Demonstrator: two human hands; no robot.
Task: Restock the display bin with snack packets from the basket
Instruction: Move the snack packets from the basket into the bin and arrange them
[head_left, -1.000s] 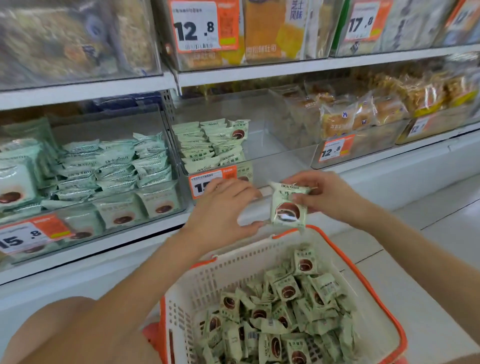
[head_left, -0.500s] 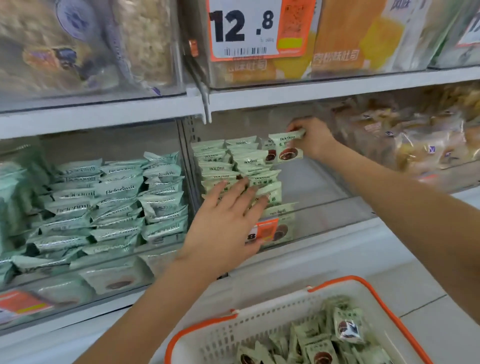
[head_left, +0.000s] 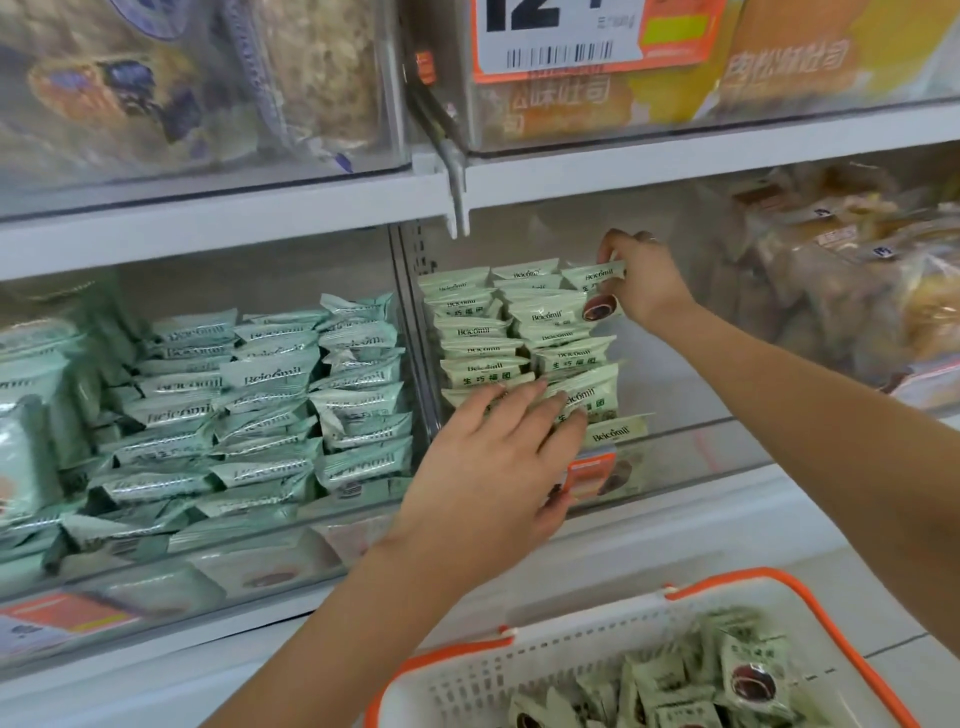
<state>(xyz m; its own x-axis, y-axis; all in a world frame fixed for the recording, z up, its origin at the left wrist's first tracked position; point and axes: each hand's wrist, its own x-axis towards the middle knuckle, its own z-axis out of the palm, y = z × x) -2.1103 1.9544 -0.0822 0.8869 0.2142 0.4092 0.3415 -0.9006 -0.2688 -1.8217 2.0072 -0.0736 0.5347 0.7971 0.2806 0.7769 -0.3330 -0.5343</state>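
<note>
Right hand (head_left: 641, 283) pinches a packet (head_left: 597, 291) at the rows' back, left hand (head_left: 498, 467) flat steadying them; a careless shove could topple the rows (head_left: 519, 338).

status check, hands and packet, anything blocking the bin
Right hand pinches a snack packet at the back row of the display bin. Left hand, fingers straight, presses the front packets. Basket below. Nothing blocking.
</note>
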